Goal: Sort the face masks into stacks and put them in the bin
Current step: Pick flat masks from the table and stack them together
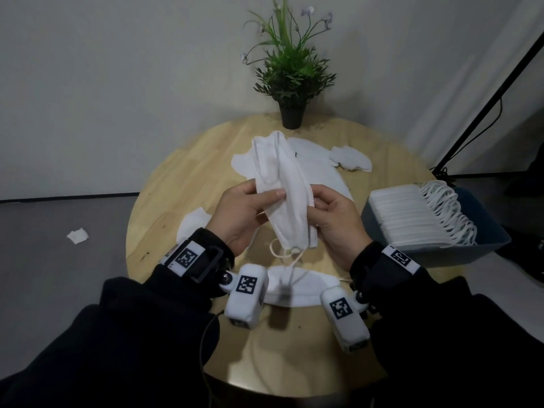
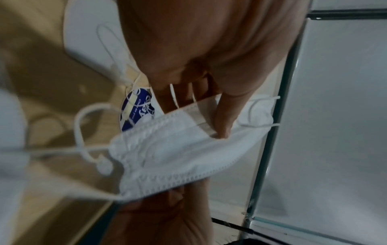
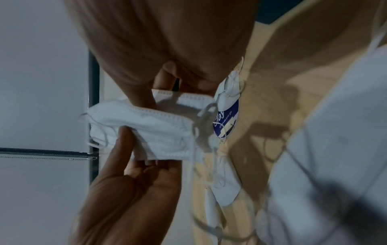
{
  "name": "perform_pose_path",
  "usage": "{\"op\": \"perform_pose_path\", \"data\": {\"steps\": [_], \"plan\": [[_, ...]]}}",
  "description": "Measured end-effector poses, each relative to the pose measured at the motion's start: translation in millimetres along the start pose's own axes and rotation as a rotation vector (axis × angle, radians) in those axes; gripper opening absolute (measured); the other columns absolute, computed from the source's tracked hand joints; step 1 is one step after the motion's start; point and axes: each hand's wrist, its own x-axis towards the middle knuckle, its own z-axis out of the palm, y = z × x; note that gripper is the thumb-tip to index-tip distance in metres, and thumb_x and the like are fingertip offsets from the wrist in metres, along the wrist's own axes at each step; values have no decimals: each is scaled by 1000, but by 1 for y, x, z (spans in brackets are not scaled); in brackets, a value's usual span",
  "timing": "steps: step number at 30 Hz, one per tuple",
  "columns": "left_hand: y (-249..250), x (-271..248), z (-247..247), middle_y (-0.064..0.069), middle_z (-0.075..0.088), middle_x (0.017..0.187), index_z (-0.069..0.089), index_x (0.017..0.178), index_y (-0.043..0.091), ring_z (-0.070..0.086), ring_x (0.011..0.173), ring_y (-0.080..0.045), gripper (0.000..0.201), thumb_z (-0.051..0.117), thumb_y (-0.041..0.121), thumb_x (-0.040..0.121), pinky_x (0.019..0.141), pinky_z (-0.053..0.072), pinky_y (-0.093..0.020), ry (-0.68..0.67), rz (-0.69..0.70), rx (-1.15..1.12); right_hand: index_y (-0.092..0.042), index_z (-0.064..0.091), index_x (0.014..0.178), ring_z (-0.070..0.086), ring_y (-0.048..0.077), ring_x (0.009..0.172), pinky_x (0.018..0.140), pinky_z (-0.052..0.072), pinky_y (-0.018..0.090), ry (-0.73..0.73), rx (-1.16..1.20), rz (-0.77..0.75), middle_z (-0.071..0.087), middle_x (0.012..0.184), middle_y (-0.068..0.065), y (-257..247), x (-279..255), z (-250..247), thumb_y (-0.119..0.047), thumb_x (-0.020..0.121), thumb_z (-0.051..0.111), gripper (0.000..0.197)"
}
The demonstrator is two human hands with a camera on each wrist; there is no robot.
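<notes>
Both hands hold a small stack of folded white face masks (image 1: 282,184) upright above the round wooden table (image 1: 182,172). My left hand (image 1: 244,210) pinches the stack's left side, with the thumb lying across its front. My right hand (image 1: 332,216) grips its right edge. In the left wrist view the thumb (image 2: 226,116) presses into the held masks (image 2: 178,145), and ear loops dangle below them. The right wrist view shows the same stack (image 3: 150,131) between both hands. The grey bin (image 1: 482,248) at the table's right holds a row of stacked masks (image 1: 412,213).
Loose masks lie on the table: far right (image 1: 350,157), behind the hands (image 1: 318,172), left (image 1: 194,222) and near my wrists (image 1: 297,287). A potted plant (image 1: 291,69) stands at the far edge. A paper scrap (image 1: 77,235) is on the floor.
</notes>
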Motion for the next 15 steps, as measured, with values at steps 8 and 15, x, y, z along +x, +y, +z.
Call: {"op": "perform_pose_path", "data": {"steps": [8, 15], "plan": [[13, 15, -20, -18, 71, 130, 58, 141, 5, 71, 118, -34, 49, 61, -10, 94, 97, 59, -50, 108, -45, -389, 3, 73, 80, 71, 24, 79, 67, 54, 37, 37, -302, 226, 78, 89, 16, 13, -13, -3, 1, 94, 59, 20], [26, 14, -41, -24, 71, 127, 53, 139, -6, 71, 115, -41, 43, 55, -11, 97, 103, 55, -55, 168, -60, -505, -6, 52, 71, 67, 32, 70, 78, 61, 44, 80, 360, 126, 58, 64, 17, -6, -11, -3, 10, 85, 34, 28]]}}
